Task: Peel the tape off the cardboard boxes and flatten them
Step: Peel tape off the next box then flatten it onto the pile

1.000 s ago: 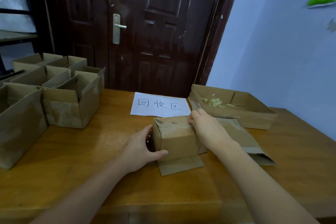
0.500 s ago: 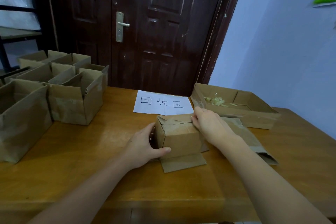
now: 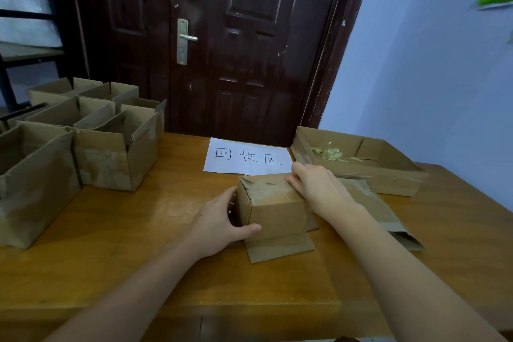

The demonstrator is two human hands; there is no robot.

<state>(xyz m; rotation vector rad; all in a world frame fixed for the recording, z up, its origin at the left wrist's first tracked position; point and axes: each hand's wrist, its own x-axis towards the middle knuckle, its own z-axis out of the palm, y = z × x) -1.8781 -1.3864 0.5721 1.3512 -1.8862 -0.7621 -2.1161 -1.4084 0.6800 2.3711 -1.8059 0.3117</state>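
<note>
A small cardboard box (image 3: 274,211) stands upside down in the middle of the wooden table (image 3: 138,258), one flap spread flat toward me. Worn tape (image 3: 266,189) runs across its top face. My left hand (image 3: 222,222) grips the box's left side, thumb along the front lower edge. My right hand (image 3: 316,189) lies over the top right edge, fingertips picking at the tape there. A flattened box (image 3: 380,211) lies just right of it, partly under my right forearm.
Several open cardboard boxes (image 3: 116,153) crowd the table's left side. A white paper sign (image 3: 247,158) lies at the back centre. A shallow cardboard tray (image 3: 358,164) with crumpled tape stands at the back right. A dark door is behind the table.
The hands and the box have kept their places; my right fingers shifted slightly along the top edge. The view moved a little closer and to the left.
</note>
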